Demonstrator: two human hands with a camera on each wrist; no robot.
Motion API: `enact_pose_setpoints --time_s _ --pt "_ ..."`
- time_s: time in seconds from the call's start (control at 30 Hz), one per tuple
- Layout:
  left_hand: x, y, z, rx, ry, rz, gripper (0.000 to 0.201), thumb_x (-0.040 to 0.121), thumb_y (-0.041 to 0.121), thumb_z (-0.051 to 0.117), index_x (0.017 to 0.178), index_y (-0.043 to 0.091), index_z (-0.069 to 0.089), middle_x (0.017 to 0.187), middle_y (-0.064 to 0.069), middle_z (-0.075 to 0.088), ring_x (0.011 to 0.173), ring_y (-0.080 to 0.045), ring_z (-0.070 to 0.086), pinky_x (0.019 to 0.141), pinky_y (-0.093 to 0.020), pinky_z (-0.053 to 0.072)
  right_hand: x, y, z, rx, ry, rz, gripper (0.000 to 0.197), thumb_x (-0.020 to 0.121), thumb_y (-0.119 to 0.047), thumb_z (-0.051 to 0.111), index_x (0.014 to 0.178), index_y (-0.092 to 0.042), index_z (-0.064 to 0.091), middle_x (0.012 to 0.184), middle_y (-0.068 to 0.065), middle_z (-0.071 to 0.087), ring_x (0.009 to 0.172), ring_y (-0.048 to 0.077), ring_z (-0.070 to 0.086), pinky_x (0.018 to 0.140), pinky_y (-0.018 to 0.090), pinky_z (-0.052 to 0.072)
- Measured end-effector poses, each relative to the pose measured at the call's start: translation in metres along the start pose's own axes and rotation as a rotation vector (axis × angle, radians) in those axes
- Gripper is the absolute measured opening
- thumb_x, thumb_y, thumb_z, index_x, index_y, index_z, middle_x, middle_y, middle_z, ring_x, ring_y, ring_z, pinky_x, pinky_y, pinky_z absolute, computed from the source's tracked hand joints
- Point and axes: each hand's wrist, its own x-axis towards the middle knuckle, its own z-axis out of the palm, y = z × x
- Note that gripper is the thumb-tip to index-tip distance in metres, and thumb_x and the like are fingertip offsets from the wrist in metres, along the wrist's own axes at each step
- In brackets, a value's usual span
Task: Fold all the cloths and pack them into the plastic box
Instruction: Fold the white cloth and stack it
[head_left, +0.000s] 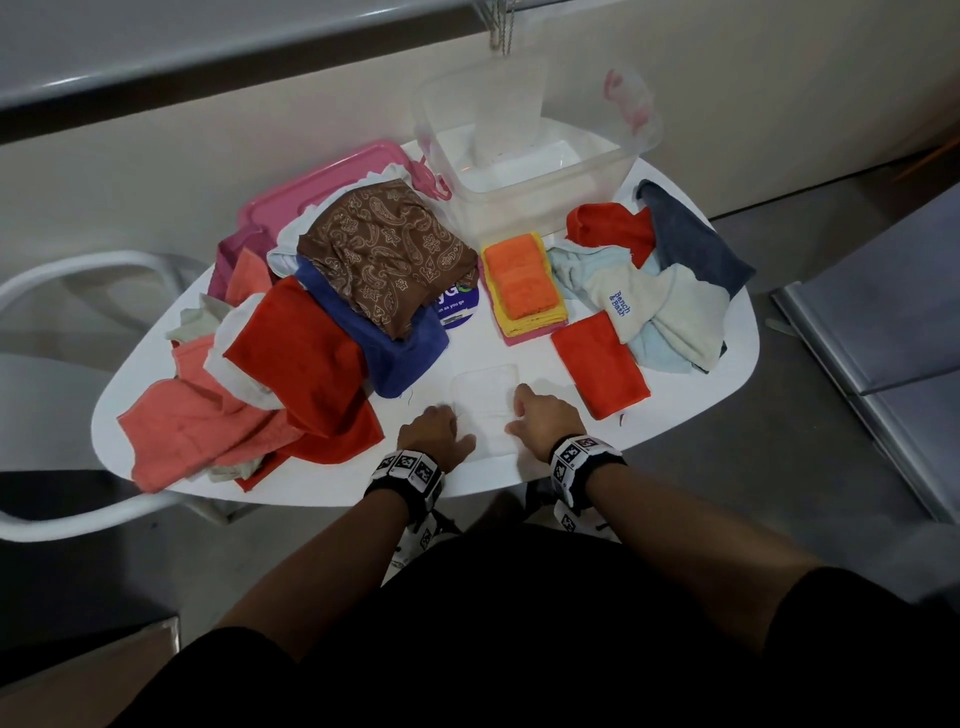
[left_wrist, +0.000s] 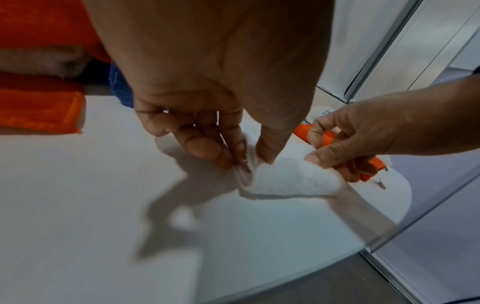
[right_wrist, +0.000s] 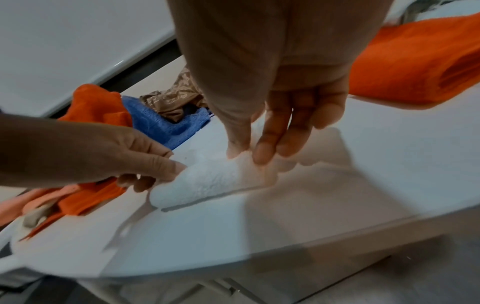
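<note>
1. Spreading under everything is the white table (head_left: 675, 410), and the plastic box (head_left: 524, 171) stands at its far edge, clear-walled, with no cloth showing inside.
2. Left of the box, a pink lid (head_left: 311, 187) lies flat, half buried by a heap: a brown paisley cloth (head_left: 384, 249) on top, a blue cloth (head_left: 405, 348) under it, a red cloth (head_left: 306, 364) nearer the person and a salmon cloth (head_left: 192, 426) at the table's left edge.
3. Right of the box, a loose pile of pale blue, cream, navy and red cloths (head_left: 665, 291) sits crumpled (one cream piece carries a small blue label).
4. Directly in front of the box, a folded stack (head_left: 522, 283) shows orange on top, yellow and pink below; just beside it, nearer the person, lies a folded red cloth (head_left: 600, 366).
5. Down at the near edge, straight out from the box, the white cloth (head_left: 485, 410) lies on the table between both hands.
6. Left hand (head_left: 434, 428): thumb and fingertips (left_wrist: 241, 162) closed narrow, pinching the cloth's left corner.
7. Right hand (head_left: 540, 413): thumb and forefinger (right_wrist: 262, 152) pinching the right corner, other fingers fairly straight.
</note>
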Motion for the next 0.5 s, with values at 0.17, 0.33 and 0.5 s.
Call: enact_pose_setpoints --time_s 0.17,0.33,0.5 --pt "-0.006 0.002 0.003 0.110 0.169 0.355 0.035 0.081 0.024 0.064 0.114 0.021 0.053 0.117 -0.001 0.051 0.109 -0.025 0.048 0.089 -0.037 0.038 0.005 0.002 0.003 -0.113 -0.015 -0.272 0.019 0.091 -0.016 0.056 0.108 -0.016 0.065 0.110 0.007 0.058 0.103 0.029 0.056 0.082 0.036 0.045" --pt "-0.004 -0.013 0.005 0.075 -0.012 0.508 0.057 0.071 0.031 0.070 0.125 0.025 0.053 0.127 0.003 0.047 0.118 -0.020 0.040 0.093 -0.035 0.037 0.008 0.016 0.002 0.034 -0.105 -0.229 0.029 0.085 -0.016 0.061 0.112 -0.025 0.066 0.113 -0.004 0.053 0.108 0.019 0.055 0.090 0.031 0.046" --pt "-0.001 -0.019 0.007 0.007 -0.010 0.544 0.056 0.070 0.032 0.067 0.124 0.022 0.055 0.124 0.002 0.050 0.115 -0.020 0.043 0.090 -0.038 0.046 0.012 0.027 -0.001 -0.135 -0.160 -0.310 0.068 0.069 -0.018 0.081 0.128 -0.025 0.049 0.126 0.000 0.045 0.116 0.019 0.044 0.094 0.035 0.043"
